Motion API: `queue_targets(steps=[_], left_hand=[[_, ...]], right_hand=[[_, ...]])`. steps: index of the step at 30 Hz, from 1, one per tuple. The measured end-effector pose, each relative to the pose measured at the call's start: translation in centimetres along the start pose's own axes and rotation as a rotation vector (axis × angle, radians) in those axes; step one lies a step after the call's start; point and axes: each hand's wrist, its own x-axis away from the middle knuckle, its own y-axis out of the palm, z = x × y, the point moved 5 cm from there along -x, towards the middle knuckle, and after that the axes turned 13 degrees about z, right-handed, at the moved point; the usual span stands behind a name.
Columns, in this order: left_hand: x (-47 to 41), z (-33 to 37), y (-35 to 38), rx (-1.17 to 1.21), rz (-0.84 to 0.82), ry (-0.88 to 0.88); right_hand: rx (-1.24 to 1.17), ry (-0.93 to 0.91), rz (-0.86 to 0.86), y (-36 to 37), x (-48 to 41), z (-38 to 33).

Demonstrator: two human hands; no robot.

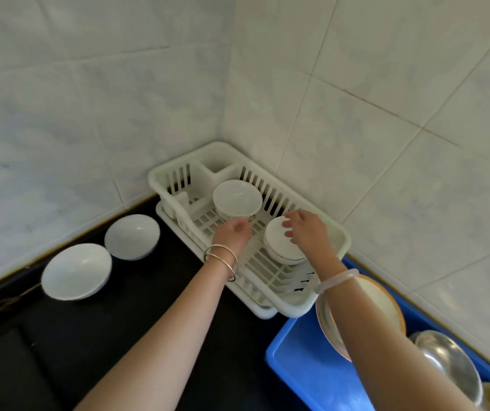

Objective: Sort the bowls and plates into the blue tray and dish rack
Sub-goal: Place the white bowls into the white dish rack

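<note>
A white dish rack [337,232] stands in the tiled corner. Inside it sit a far stack of white bowls [237,198] and a nearer stack of white bowls [281,244]. My left hand [233,234] has curled fingers against the foot of the far stack and seems to grip it. My right hand [306,229] hovers over the nearer stack, fingers relaxed and touching its far rim. Two more white bowls [132,237] [76,271] lie on the black counter to the left. The blue tray [297,369] at lower right holds leaning plates [386,307].
A metal bowl [448,363] lies in the blue tray behind the plates, partly hidden by my right forearm. Tiled walls close in behind and to the right of the rack. The black counter [119,336] stretches left and forward.
</note>
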Motion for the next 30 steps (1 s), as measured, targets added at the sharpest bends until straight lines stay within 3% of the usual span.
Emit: queue_targets(steps=[3,7,11,18,23,30], left_hand=[[1.3,-0.3,-4.9,-0.005,0.093,0.099],[2.7,-2.5,-11.4,-0.046,0.2,0.102],[2.6,-5.6,-18.8,-0.201,0.413,0.085],[0.6,-9.5,-28.3,-0.423,0.746,-0.057],[-0.9,-12.1,-30.9,-0.289,0.742,-0.17],[-2.3,-14.3,-30.9,0.028,0.692,-0.259]], right_hand=[[-0.12,-0.024,-0.067,2.6,3.7,-2.6],[-0.107,-0.082,-0.18,7.7,8.1,-4.8],[-0.052,0.027,-0.346,15.0,11.5,-5.2],[0.365,-0.284,-0.386,23.0,12.5,-6.5],[0.306,-0.188,-0.399,25.5,11.0,-6.2],[0.007,0.103,-0.331,26.9,10.1,-5.5]])
